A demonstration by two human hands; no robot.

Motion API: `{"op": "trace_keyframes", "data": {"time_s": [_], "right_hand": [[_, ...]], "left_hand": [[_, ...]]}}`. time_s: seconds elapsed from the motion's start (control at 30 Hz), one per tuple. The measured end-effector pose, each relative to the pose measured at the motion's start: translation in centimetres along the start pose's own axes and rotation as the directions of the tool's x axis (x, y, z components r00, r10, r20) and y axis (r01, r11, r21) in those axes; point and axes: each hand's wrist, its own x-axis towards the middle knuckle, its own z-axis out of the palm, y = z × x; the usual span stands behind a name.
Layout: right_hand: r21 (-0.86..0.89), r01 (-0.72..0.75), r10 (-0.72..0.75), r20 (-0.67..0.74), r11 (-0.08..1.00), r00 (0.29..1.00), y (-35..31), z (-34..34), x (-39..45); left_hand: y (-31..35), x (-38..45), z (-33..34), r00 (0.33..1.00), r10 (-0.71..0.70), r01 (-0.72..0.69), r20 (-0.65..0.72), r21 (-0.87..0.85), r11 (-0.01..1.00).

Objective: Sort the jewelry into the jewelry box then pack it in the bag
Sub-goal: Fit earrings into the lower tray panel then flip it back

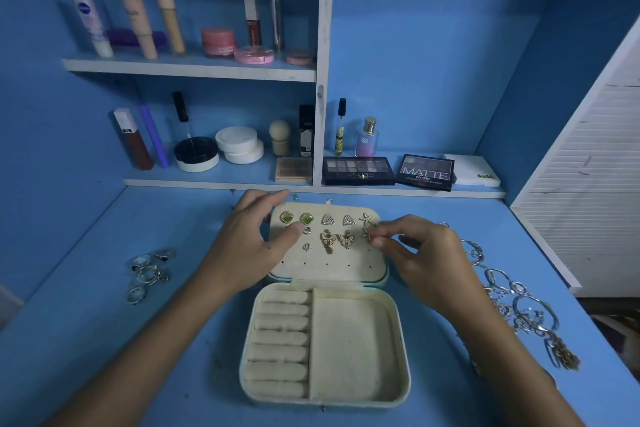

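Note:
A cream jewelry box (356, 347) lies open on the blue table, its lid (329, 263) folded back flat. Several earrings are pinned in the lid: green square studs (296, 218), triangle studs (338, 219), butterfly drops (336, 241) and a starfish earring (367, 218). My left hand (252, 243) holds the lid's left edge, thumb on the inner panel and fingers curled round its far corner. My right hand (419, 250) pinches a small starfish earring (366, 234) at the lid's right side. The ring rolls and the tray in the box's base hold nothing.
A cluster of rings (149, 272) lies on the table to the left. Bracelets and chains (516, 302) spread along the right. Shelves behind hold cosmetics and eyeshadow palettes (426, 170). A white slatted panel (588, 191) stands at the right. No bag is in view.

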Motion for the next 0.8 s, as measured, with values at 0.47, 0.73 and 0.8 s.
{"op": "trace_keyframes", "data": {"time_s": [0.47, 0.73, 0.8], "right_hand": [[0.063, 0.012, -0.011, -0.011, 0.998, 1.0, -0.3, 0.3, -0.3], [0.034, -0.024, 0.023, 0.02, 0.999, 1.0, -0.3, 0.0, -0.3], [0.009, -0.007, 0.007, 0.035, 1.0, 0.999, -0.3, -0.1, -0.3]], "left_hand": [[3.3, 2.6, 0.6, 0.988, 0.115, -0.138, 0.104, 0.256, 0.957], [4.3, 2.8, 1.3, 0.977, 0.124, -0.181, 0.174, 0.366, 0.913], [4.4, 2.8, 1.4, 0.978, 0.121, -0.178, 0.171, 0.372, 0.911]]}}
